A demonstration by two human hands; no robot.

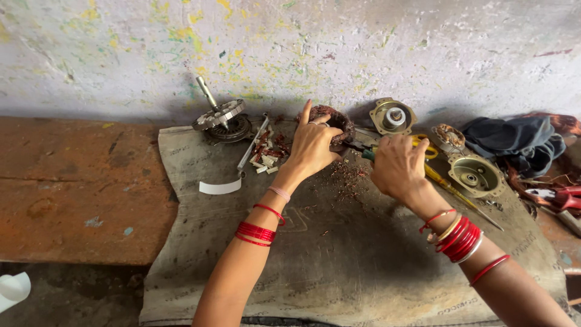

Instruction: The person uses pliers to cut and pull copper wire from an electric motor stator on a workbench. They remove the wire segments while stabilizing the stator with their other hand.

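My left hand (313,145) grips a round motor stator with copper windings (336,121), standing on edge on a grey sack cloth (339,254). My right hand (399,166) is closed on pliers with a teal handle (365,153); the jaws point left toward the stator. Bits of copper wire (350,178) lie on the cloth below the stator. Both wrists carry red bangles.
A rotor with a shaft (221,116), a metal rod (253,142), white slips (264,160) and a white strip (219,187) lie left. Two metal motor covers (393,116) (475,175), a yellow screwdriver (451,191), dark cloth (520,139) and red-handled cutters (560,197) lie right. Rusty floor (78,188) lies left.
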